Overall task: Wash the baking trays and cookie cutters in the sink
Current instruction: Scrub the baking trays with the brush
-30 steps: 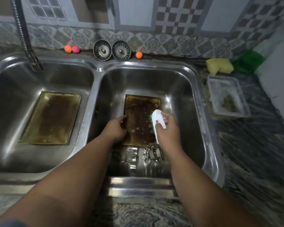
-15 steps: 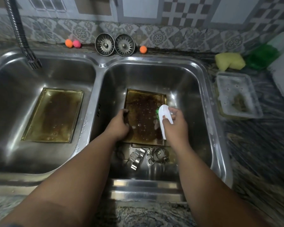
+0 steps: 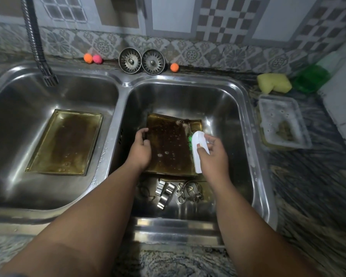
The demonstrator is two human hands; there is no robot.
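Left of the hands a second tray (image 3: 64, 142) waits, the left hand (image 3: 141, 150) grips the brown tray (image 3: 172, 144) by its left edge and should hold tight so it cannot slip, and the right hand (image 3: 216, 156), wrapped round the white brush (image 3: 197, 156), should rub hard on the brown spots, with the cookie cutters (image 3: 172, 191) just below both hands.

Sink (image 3: 126, 83) holds 2 baking trays (image 3: 64, 142), cookie cutters (image 3: 166, 191).

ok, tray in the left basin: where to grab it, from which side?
I'd pinch the raised rim on its near short edge, coming from above and the front. The tray lies flat on the basin floor, so only the rim offers a hold; the faucet hangs past the far end.
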